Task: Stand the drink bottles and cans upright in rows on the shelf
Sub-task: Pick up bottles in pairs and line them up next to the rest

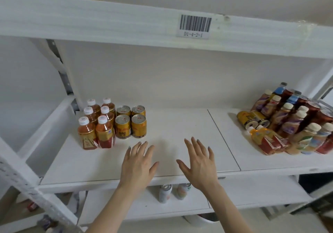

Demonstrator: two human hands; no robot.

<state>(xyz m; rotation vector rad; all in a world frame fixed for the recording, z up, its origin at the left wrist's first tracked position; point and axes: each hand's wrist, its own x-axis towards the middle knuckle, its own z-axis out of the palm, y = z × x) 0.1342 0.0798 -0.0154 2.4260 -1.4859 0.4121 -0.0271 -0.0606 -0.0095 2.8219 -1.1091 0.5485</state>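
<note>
On the white shelf (180,124), several amber tea bottles (97,123) with white caps stand upright in two rows at the left. Beside them stand several gold cans (130,122) in two rows. At the right end lies a heap of tipped bottles (295,124), with two gold cans (252,119) on their sides in front of it. My left hand (138,162) and my right hand (198,162) hover flat over the shelf's front middle, fingers spread, holding nothing.
An upper shelf beam (108,22) with a barcode label (195,25) runs overhead. Two cans (173,192) stand on the lower shelf below my hands. A white upright post (59,67) sits at the left, behind the tea bottles.
</note>
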